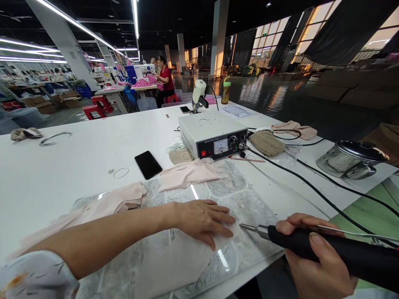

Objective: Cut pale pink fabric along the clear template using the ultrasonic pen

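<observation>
My left hand (204, 218) lies flat with its fingers spread, pressing on a thin pale pink fabric piece (174, 265). The fabric rests on a clear, glossy board (249, 207) with a grey stone-like pattern. My right hand (324, 253) is wrapped round a black corded handpiece (299, 241) with a pointed metal tip. That tip (247, 226) is near the fabric's right edge, just beyond my left fingertips; I cannot tell whether it touches. Two more pale pink fabric heaps, one at the back (190, 172) and one at the left (115, 199), lie on the board.
A control box (215, 133) with a meter and red switch stands behind the board, a black cable (296, 178) leading from it. Around it are a phone (148, 165), a glass pot (349, 160), a khaki cloth bundle (267, 143) and a bottle (226, 91). A person (165, 79) sits farther back.
</observation>
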A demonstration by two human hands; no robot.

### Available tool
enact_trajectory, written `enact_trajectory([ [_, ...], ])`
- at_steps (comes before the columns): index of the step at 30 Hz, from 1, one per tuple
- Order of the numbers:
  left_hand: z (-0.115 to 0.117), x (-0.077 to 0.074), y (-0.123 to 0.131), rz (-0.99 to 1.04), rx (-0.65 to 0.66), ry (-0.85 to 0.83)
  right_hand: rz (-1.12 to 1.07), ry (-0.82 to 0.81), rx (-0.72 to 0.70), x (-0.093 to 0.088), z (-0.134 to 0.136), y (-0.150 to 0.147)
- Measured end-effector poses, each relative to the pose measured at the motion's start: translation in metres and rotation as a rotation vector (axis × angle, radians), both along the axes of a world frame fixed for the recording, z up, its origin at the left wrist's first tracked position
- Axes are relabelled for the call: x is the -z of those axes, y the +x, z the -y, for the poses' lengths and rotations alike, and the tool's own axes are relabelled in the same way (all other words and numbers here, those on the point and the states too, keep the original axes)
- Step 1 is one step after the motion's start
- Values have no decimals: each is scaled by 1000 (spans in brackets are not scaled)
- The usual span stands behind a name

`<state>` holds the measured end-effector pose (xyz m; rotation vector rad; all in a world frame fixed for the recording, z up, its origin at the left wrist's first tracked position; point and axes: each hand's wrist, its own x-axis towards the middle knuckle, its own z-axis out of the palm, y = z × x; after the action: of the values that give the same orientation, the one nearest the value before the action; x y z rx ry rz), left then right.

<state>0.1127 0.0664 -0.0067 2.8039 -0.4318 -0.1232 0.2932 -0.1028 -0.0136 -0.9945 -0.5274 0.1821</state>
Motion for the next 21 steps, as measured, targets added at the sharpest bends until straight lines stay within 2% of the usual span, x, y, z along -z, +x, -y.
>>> enact_trajectory([
  [9, -5, -5, 4, -92, -18, -33, -37, -12, 10, 4, -4, 1],
  [13, -6, -2, 4, -87, -43, -68, -25, -10, -9, 4, 4, 2],
  [21, -7, 12, 5, 2, -46, -152, -7, -83, -183, 8, 28, -12],
])
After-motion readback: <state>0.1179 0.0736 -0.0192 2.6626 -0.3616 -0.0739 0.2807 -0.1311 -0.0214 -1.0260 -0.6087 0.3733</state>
